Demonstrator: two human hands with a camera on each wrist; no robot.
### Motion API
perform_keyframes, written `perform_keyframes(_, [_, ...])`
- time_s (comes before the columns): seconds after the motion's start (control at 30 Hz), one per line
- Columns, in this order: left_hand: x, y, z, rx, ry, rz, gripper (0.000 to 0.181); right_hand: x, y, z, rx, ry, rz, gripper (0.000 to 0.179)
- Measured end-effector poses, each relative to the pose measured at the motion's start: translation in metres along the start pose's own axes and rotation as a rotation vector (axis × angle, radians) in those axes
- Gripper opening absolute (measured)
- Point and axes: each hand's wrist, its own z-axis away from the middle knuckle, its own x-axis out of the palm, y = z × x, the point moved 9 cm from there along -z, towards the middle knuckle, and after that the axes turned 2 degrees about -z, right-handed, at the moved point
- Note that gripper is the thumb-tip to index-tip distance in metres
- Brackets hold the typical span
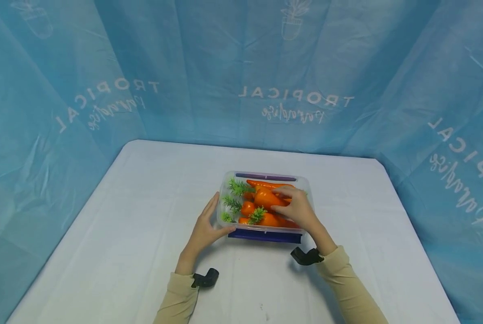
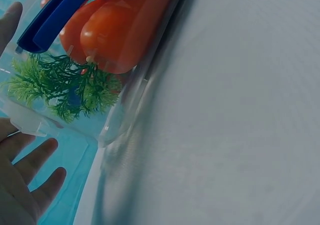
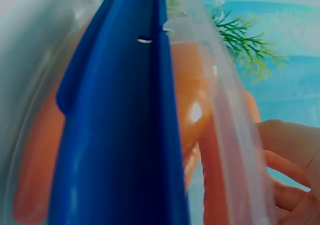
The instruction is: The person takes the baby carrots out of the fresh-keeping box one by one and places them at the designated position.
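Note:
A clear plastic box (image 1: pixel 223 180) with blue clip flaps stands at the middle of the table, full of orange carrots with green leafy tops (image 1: pixel 237 186). My right hand (image 1: pixel 300 210) reaches over the box's right side. Its thumb and fingers pinch a thick carrot (image 1: pixel 264 198) lying on top of the others. At the left front corner is my left hand (image 1: pixel 204 229), its fingers straight along the left wall and its thumb at the front rim. The left wrist view shows those fingers (image 2: pixel 42 160) spread beside the box. The front flap (image 3: pixel 115 125) hides much of the right wrist view.
A white cloth covers the table (image 1: pixel 156 202). Blue curtains (image 1: pixel 209 67) with printed lettering hang behind it and at both sides. The front flap (image 1: pixel 265 235) hangs outward from the box's near edge. Black wrist cameras (image 1: pixel 306 256) are strapped to both wrists.

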Motion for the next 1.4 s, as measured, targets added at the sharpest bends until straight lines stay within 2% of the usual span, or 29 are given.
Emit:
perform_keyframes(0.17, [0.000, -0.003, 0.000, 0.001, 0.004, -0.004, 0.105, -0.010, 0.001, 0.001, 0.035, 0.043, -0.044, 0.039])
perform_keyframes(0.47, [-0.004, -0.006, 0.000, -0.008, 0.007, -0.017, 0.104, -0.030, 0.005, 0.003, 0.077, 0.129, -0.033, 0.038])
perform_keyframes(0.63, [-0.004, -0.004, 0.001, 0.008, 0.018, -0.014, 0.104, -0.043, 0.010, 0.006, 0.068, 0.199, -0.034, 0.036])
perform_keyframes(0.77, [-0.005, -0.001, 0.000, 0.043, 0.036, -0.024, 0.104, -0.058, 0.014, 0.010, 0.064, 0.270, 0.006, 0.036])
perform_keyframes(0.97, [-0.003, 0.000, 0.000, 0.015, 0.016, 0.008, 0.105, -0.077, 0.023, 0.017, 0.079, 0.349, 0.049, 0.035])
perform_keyframes(1.4, [0.003, 0.001, -0.002, 0.014, 0.003, 0.017, 0.104, -0.109, 0.058, 0.038, 0.239, 0.511, 0.079, 0.036])
